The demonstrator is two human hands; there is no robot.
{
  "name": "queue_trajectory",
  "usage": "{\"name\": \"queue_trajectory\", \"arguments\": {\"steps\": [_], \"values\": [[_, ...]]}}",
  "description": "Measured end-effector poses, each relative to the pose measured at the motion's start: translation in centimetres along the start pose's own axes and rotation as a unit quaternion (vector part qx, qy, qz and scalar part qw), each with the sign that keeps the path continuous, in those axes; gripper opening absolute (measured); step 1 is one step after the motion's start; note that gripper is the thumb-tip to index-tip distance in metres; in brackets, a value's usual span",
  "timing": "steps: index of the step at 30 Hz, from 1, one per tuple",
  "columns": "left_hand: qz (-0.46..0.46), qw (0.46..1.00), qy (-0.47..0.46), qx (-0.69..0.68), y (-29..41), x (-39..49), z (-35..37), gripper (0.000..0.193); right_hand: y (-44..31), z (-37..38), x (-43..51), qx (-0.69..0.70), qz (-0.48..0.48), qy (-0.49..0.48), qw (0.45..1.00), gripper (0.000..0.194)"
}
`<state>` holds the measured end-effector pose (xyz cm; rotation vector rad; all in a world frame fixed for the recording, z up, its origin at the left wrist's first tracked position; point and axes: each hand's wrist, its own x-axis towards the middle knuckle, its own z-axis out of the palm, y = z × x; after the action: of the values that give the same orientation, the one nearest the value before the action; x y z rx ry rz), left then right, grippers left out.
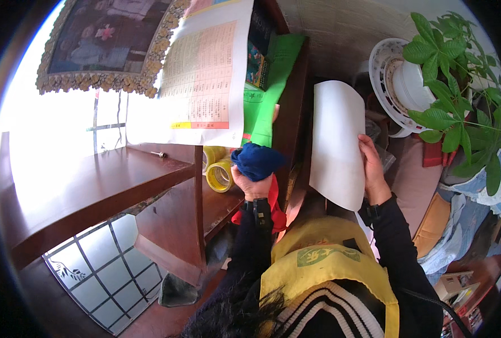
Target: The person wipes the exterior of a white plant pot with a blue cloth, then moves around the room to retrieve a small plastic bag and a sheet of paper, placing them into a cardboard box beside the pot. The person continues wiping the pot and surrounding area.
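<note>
My left hand [252,183] is closed around a bunched dark blue cloth [256,161] over the wooden shelf. Two rolls of yellow adhesive tape [220,175] stand just left of it, and a red cloth or bag [278,211] hangs by my wrist. My right hand [371,162] grips the right edge of a curved white sheet [338,143], fingers on its face; the thumb is hard to make out. A green bag [261,120] lies on the shelf beyond the blue cloth, beside a printed paper sheet [204,80] with a coloured table.
A framed picture [102,40] is at the upper left, above a wooden ledge [106,181]. At right are a potted plant [449,97], a white plastic basket [377,84], a pinkish cushion [415,181] and piled clothes [462,228]. A dark dustpan-like container [178,290] sits lower left.
</note>
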<state>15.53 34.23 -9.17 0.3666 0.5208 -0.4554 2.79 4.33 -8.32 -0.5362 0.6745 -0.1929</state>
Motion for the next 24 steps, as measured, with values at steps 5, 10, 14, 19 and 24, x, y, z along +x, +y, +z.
{"name": "queue_trajectory", "arguments": {"steps": [5, 10, 14, 19, 24], "values": [[-0.001, 1.0, -0.013, 0.021, 1.7, 0.1, 1.1, 0.064, 0.6, 2.1, -0.4, 0.089, 0.024, -0.029, 0.995, 0.022], [-0.014, 0.999, -0.028, 0.013, 2.8, 0.2, 1.7, 0.062, 1.8, 3.3, 0.3, 0.196, 0.054, -0.109, 0.973, 0.024], [-0.008, 0.999, -0.021, 0.028, 3.0, 0.3, 2.2, 0.061, 4.4, 2.4, 2.3, 0.16, 0.06, -0.094, 0.981, 0.019], [0.018, 0.995, 0.01, 0.1, 2.8, 0.2, 2.9, 0.06, 7.3, 1.1, 3.6, -0.384, -0.148, 0.002, 0.911, 0.016], [-0.001, 0.998, 0.016, 0.059, 2.7, -0.1, 3.1, 0.06, 6.6, 2.3, 3.9, -0.537, -0.335, 0.044, 0.773, 0.019]]}}
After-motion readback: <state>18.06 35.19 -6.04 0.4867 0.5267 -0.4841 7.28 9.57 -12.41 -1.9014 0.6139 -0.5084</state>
